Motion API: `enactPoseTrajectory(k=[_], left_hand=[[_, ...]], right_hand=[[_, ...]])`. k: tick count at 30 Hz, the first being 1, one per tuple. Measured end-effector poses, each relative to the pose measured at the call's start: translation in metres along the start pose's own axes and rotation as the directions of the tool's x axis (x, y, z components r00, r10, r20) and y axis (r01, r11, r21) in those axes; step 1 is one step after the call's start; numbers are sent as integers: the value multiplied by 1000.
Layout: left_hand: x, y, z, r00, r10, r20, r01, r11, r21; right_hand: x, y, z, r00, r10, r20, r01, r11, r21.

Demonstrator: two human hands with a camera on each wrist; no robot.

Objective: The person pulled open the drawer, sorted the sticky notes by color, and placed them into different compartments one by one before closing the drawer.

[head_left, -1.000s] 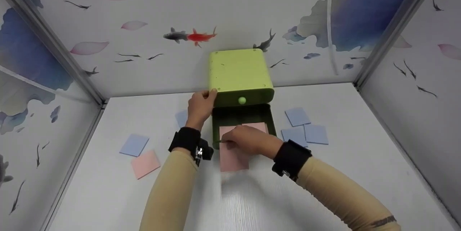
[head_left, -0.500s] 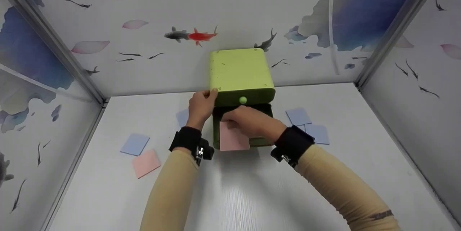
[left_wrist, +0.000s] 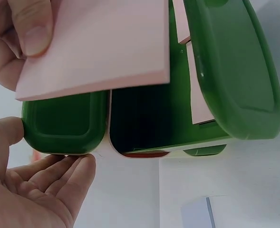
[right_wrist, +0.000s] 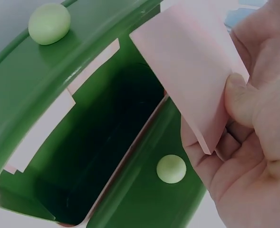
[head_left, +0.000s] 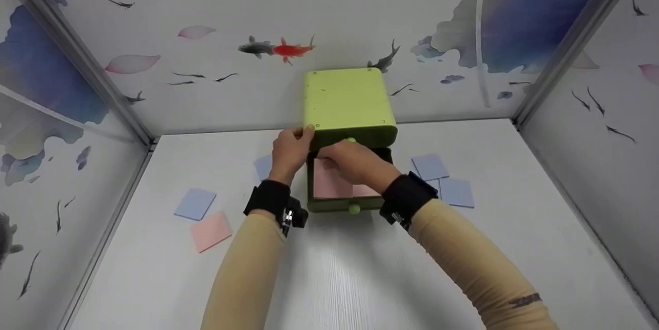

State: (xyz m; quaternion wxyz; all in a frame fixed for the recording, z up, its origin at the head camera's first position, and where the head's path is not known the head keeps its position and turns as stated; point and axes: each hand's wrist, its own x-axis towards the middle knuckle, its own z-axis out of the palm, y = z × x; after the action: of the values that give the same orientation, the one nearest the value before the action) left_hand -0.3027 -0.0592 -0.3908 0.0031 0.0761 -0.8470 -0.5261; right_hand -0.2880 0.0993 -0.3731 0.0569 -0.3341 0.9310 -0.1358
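A small yellow-green drawer box (head_left: 350, 98) stands against the back wall, its lower drawer (head_left: 329, 205) pulled out. My left hand (head_left: 291, 154) grips the box's front left corner, thumb on top and fingers along the side. Above the open drawer, my right hand (head_left: 358, 162) pinches a pink sticky note pad (right_wrist: 187, 66) between thumb and fingers. Inside the drawer, more pink pads (right_wrist: 47, 128) lean against the inner side of its front panel. The upper drawer, with a round knob (right_wrist: 171, 168), is closed.
Left of the box lie a blue pad (head_left: 195, 204) and a pink pad (head_left: 211, 232); another blue pad (head_left: 262, 167) is partly behind the left hand. On the right, a blue pad (head_left: 431, 166) and another blue pad (head_left: 457, 192) overlap a third. Printed panels enclose the table.
My right hand has moved back toward the box, carrying the pink pad from over the drawer's front edge to above its inside. The left hand keeps its place on the box.
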Motion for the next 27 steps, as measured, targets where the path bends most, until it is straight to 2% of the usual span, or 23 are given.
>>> enactPoseTrajectory(k=[15,21,27], left_hand=[[-2,1,0,1000,10,-15,-10,1000,-4],[-1,1,0,1000,7,-21,-6,1000,6],[-1,0,0,1000,13,-18,-13,1000,3]], right_hand=[[13,11,25,994,73,-84,-72,997,10],[16,13,43,995,103,-14,-103,995,-1],[17,17,54,984,169,64,-170,985,15]])
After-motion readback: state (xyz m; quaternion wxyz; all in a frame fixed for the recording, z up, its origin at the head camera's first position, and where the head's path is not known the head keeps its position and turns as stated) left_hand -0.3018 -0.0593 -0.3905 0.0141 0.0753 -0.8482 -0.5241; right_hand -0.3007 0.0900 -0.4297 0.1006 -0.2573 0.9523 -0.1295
